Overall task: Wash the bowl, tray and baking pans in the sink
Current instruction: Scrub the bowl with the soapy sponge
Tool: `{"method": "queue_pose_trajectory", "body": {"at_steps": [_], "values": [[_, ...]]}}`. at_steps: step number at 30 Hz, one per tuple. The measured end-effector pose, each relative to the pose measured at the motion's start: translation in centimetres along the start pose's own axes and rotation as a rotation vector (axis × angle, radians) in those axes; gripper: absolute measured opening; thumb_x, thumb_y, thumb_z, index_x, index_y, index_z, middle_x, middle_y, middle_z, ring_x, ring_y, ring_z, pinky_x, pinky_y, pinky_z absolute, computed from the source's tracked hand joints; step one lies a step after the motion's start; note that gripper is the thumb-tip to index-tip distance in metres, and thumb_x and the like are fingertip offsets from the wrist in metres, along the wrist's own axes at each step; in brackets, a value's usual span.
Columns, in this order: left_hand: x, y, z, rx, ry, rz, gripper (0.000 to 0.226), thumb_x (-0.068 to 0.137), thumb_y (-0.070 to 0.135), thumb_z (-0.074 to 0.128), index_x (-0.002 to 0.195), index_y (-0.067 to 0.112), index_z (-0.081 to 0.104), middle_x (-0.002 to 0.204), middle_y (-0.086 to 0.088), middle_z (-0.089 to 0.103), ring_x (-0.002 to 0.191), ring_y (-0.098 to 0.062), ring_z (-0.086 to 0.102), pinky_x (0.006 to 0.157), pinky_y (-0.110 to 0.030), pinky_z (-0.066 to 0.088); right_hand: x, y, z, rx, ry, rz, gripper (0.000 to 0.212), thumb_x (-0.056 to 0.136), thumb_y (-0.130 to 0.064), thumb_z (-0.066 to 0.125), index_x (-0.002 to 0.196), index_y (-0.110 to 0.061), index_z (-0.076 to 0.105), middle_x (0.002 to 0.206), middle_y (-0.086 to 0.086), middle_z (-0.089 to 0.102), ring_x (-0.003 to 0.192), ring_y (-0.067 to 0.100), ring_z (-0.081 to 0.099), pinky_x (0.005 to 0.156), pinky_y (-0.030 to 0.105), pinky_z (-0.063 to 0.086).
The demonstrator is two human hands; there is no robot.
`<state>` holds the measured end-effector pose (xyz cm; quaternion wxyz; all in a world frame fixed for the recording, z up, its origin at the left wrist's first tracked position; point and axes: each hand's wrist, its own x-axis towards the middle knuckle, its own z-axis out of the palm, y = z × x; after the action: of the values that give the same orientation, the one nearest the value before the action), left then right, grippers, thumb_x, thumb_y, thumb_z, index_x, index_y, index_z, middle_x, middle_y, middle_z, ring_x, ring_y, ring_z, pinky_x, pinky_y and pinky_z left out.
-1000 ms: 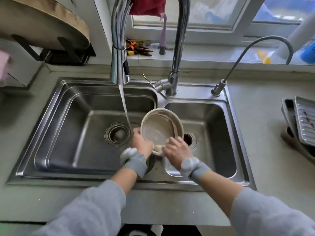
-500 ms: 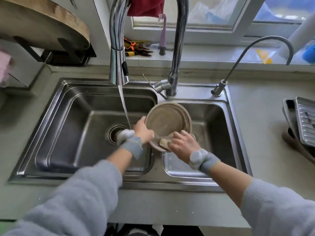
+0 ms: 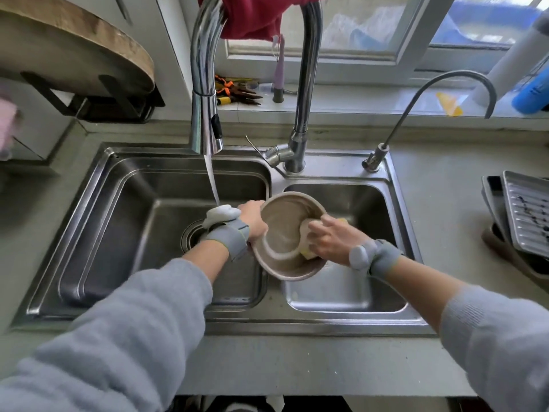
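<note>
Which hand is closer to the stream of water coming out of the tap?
Left. The left hand grips the bowl rim just right of the stream. The right hand, scrubbing with a sponge, is on the bowl's far side.

Home kitchen: steel 2-basin sink point(image 3: 398, 304), running faucet point(image 3: 205, 114), round chopping board point(image 3: 89, 46), window sill with tools.

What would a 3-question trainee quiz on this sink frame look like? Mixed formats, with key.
1. True or false: the water stream falls into the bowl.
2. Which hand scrubs with the sponge: (a) left hand (b) right hand?
3. Fill in: the baking pans wait on the counter to the ____ of the sink.

Key: 1 false, it lands by the left wrist; 2 b; 3 right.
</note>
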<state>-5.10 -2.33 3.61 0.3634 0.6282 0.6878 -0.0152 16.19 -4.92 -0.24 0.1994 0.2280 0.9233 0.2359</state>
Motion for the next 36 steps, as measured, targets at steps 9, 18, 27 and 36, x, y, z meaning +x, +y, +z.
{"method": "queue_pose_trajectory", "body": {"at_steps": [9,18,27,36], "values": [[-0.6,0.1,1.1,-0.337,0.076,-0.078,0.029,0.079,-0.001,0.053,0.100,0.016,0.062,0.104,-0.012,0.065,0.107,-0.033,0.059,0.081,-0.031,0.045,0.7,-2.8,-1.3,0.270,0.097,0.105,0.012,0.059,-0.011,0.069,0.061,-0.022,0.063,0.061,-0.006,0.061,0.068,0.019,0.059,0.064,0.028,0.042],[-2.9,-0.7,4.2,-0.607,0.249,-0.208,0.045,0.077,-0.006,0.057,0.120,0.005,0.058,0.112,-0.017,0.066,0.099,-0.029,0.061,0.075,-0.025,0.041,0.4,-4.3,-2.5,0.331,0.175,0.319,0.023,0.068,-0.007,0.041,0.062,-0.018,0.060,0.060,-0.004,0.060,0.069,0.021,0.056,0.066,0.033,0.028],[-2.4,1.5,3.1,-0.633,0.382,-0.079,0.064,0.075,-0.007,0.053,0.133,0.020,0.052,0.110,-0.009,0.069,0.096,-0.029,0.064,0.068,-0.016,0.044,1.7,-2.9,-3.6,0.390,0.166,0.406,0.019,0.052,-0.005,0.068,0.062,-0.016,0.057,0.057,-0.003,0.058,0.065,0.023,0.056,0.065,0.033,0.028],[-0.1,2.0,-0.5,0.423,-0.138,0.148,0.030,0.085,0.013,0.055,0.115,0.014,0.061,0.114,-0.011,0.066,0.102,-0.033,0.062,0.079,-0.033,0.049,0.2,2.2,-1.4,-0.108,-0.110,-0.130,0.014,0.064,-0.036,0.079,0.074,-0.032,0.071,0.081,-0.016,0.064,0.082,0.008,0.062,0.066,0.021,0.043]]}}
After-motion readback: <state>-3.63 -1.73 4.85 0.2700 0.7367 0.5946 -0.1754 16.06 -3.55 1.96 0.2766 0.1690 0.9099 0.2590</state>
